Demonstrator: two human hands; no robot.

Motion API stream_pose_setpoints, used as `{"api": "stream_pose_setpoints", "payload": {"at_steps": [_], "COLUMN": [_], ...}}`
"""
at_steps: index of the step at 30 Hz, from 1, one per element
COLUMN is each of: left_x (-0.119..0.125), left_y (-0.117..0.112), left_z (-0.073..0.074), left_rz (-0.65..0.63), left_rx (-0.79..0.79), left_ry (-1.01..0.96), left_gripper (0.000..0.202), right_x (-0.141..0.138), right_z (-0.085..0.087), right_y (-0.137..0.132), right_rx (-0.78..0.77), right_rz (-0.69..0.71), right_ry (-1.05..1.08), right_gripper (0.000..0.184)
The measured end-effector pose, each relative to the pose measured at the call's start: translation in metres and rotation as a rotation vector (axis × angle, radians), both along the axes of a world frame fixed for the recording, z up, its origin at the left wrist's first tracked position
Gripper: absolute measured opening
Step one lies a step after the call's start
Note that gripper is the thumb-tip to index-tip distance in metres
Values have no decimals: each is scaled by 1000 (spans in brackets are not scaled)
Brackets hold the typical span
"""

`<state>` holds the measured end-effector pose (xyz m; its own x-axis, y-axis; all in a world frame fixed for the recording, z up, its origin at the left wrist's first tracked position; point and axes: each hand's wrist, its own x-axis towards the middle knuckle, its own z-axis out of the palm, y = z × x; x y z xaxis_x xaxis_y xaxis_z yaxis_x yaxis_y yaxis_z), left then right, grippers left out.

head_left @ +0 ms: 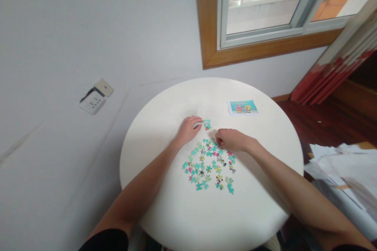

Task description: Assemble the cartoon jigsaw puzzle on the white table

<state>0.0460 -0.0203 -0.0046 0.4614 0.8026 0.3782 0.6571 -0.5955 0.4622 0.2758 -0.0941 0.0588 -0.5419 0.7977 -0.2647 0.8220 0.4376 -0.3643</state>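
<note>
Small jigsaw puzzle pieces (208,168), mostly turquoise with pink and yellow bits, lie loosely spread on the white round table (188,219). Beyond them sits a small cluster of puzzle pieces (207,124) that look joined. My left hand (191,128) rests at the left of this cluster, its fingertips at the edge and a gap between thumb and fingers. Over the far right side of the loose pieces is my right hand (231,139), its fingers curled down and together. Whatever those fingertips hold is hidden.
A picture card (243,107) with cartoon figures lies at the table's back right. Papers (344,168) are stacked beside the table on the right. A wall with a socket (92,102) stands to the left, and a window (265,4) is behind.
</note>
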Motion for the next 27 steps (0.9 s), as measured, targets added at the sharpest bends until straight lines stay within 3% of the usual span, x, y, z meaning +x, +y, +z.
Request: {"api": "stream_pose_setpoints", "payload": {"at_steps": [5,9,12,18,23,27], "left_x": [0,-1,0,9,16,18], "left_y": [1,1,1,-13,-28,-30], "left_z": [-1,-2,-1,15,25,26], "left_rz": [-6,-3,2,-26,-106,-121], "left_rx": [-3,2,9,69,47,59], "left_ry": [2,-3,-23,-95,-76,-68], "left_gripper": [20,20,20,20,26,16], "right_x": [2,8,11,0,-13,-17], "right_z": [-2,-6,-15,-33,-34,-35], "right_y": [1,9,21,32,25,23], "right_rx": [-39,-123,-163,-247,-366,-368], "right_rz": [32,30,-99,-521,-642,-652], "right_ry": [84,296,549,983,1134,1127], "right_gripper": [14,11,15,14,22,21]}}
